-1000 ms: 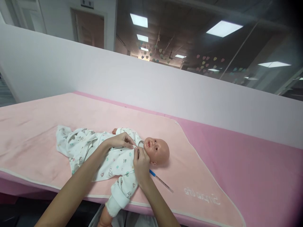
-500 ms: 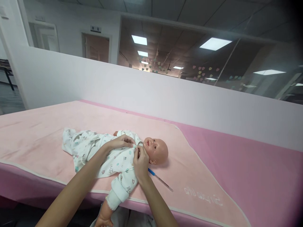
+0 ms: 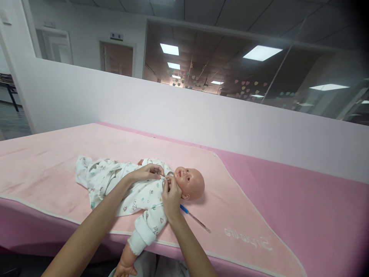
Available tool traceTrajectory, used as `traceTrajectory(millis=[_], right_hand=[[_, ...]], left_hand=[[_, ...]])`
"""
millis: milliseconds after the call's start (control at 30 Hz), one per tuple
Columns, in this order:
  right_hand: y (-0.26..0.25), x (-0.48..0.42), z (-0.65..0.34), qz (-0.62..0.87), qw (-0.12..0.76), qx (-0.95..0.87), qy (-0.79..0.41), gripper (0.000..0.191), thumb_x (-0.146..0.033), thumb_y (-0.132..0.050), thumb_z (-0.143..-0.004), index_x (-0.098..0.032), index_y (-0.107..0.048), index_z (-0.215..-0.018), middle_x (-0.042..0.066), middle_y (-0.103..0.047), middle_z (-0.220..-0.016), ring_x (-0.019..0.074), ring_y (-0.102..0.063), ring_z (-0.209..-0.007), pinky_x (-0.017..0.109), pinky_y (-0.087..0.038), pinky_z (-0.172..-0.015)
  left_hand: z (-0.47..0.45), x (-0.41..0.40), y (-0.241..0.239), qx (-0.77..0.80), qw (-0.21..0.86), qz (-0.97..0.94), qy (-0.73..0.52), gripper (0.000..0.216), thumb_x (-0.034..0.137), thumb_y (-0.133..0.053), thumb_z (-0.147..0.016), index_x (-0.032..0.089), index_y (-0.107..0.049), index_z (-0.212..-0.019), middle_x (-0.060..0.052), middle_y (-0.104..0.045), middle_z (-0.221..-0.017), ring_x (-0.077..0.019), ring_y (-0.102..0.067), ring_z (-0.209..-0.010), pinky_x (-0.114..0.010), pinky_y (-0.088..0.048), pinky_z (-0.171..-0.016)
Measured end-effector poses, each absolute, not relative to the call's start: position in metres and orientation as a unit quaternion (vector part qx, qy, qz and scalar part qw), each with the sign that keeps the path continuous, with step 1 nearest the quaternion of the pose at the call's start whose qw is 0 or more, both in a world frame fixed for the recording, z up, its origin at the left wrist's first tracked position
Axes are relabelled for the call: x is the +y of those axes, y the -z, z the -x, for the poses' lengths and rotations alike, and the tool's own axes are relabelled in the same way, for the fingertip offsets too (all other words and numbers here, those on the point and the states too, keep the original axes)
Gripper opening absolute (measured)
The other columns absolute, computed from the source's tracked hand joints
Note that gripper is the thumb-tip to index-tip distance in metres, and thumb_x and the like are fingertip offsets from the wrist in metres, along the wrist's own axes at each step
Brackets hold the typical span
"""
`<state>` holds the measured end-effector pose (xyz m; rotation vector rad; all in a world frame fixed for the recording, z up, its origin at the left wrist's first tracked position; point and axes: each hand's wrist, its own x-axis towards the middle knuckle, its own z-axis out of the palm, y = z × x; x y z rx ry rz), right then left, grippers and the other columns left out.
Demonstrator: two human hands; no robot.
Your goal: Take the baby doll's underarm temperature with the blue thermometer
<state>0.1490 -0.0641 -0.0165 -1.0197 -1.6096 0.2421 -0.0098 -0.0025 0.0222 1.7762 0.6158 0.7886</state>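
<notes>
A bald baby doll (image 3: 193, 184) lies on its back, head to the right, dressed in a white printed romper (image 3: 144, 196). At the romper's neckline, my left hand (image 3: 148, 172) pinches the cloth from the doll's chest side. Close beside it, my right hand (image 3: 171, 194) grips the same edge below the doll's chin, fingers bent. My fingertips nearly meet, and whatever fastener lies between them is too small to make out. One doll arm (image 3: 127, 261) hangs over the table's near edge.
A thin stick with a blue end (image 3: 184, 209), perhaps a thermometer, lies by the doll's head. Beneath everything is a peach blanket (image 3: 236, 215) with white lettering, over a pink cover (image 3: 323, 207). A white half-wall (image 3: 184, 115) with glass above stands behind.
Both hands stay at the neckline with only slight finger movement. My left fingers have shifted a little on the cloth edge. The doll and the stick have not moved.
</notes>
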Motion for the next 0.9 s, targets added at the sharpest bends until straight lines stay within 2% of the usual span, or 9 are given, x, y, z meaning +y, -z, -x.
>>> traceTrajectory(millis=[167, 333, 533, 667, 900], right_hand=[[0.0146, -0.0657, -0.1489, 0.435, 0.566, -0.694, -0.089, 0.020, -0.024, -0.038, -0.092, -0.017, -0.057, -0.090, 0.005, -0.063, -0.081, 0.0154, -0.058, -0.075, 0.025, -0.043, -0.068], [0.0125, -0.0662, -0.1484, 0.425, 0.583, -0.687, -0.089, 0.020, -0.022, -0.040, -0.091, -0.018, -0.059, -0.087, 0.004, -0.063, -0.081, 0.0146, -0.058, -0.075, 0.024, -0.043, -0.069], [0.0133, -0.0624, -0.1469, 0.427, 0.594, -0.675, -0.092, 0.019, -0.021, -0.042, -0.089, -0.018, -0.060, -0.087, 0.005, -0.064, -0.082, 0.0150, -0.058, -0.077, 0.024, -0.044, -0.069], [0.0152, -0.0604, -0.1468, 0.428, 0.592, -0.676, -0.095, 0.019, -0.022, -0.043, -0.090, -0.018, -0.062, -0.087, 0.005, -0.064, -0.082, 0.0148, -0.058, -0.075, 0.024, -0.044, -0.067], [0.0128, -0.0630, -0.1476, 0.433, 0.592, -0.673, -0.094, 0.017, -0.023, -0.045, -0.090, -0.018, -0.061, -0.087, 0.004, -0.061, -0.081, 0.0128, -0.055, -0.068, 0.023, -0.043, -0.061]], left_hand=[[0.0079, -0.0047, -0.0251, 0.261, 0.552, -0.729, -0.310, 0.014, 0.018, -0.062, -0.071, 0.014, -0.058, -0.085, -0.001, -0.057, -0.082, -0.0110, -0.051, -0.074, -0.020, -0.037, -0.067], [0.0087, -0.0061, -0.0264, 0.253, 0.528, -0.753, -0.300, 0.009, 0.016, -0.059, -0.072, 0.014, -0.059, -0.081, 0.001, -0.052, -0.071, -0.0093, -0.045, -0.065, -0.019, -0.033, -0.060], [0.0056, -0.0083, -0.0282, 0.235, 0.549, -0.735, -0.322, 0.017, 0.023, -0.064, -0.075, 0.014, -0.059, -0.088, -0.002, -0.058, -0.081, -0.0122, -0.053, -0.076, -0.022, -0.039, -0.069], [0.0040, -0.0054, -0.0250, 0.243, 0.535, -0.737, -0.334, 0.024, 0.027, -0.066, -0.076, 0.014, -0.057, -0.094, -0.002, -0.060, -0.078, -0.0122, -0.055, -0.074, -0.022, -0.040, -0.068], [0.0053, 0.0008, -0.0203, 0.226, 0.583, -0.713, -0.318, 0.016, 0.026, -0.063, -0.077, 0.015, -0.052, -0.082, 0.001, -0.057, -0.075, -0.0111, -0.053, -0.072, -0.022, -0.039, -0.069]])
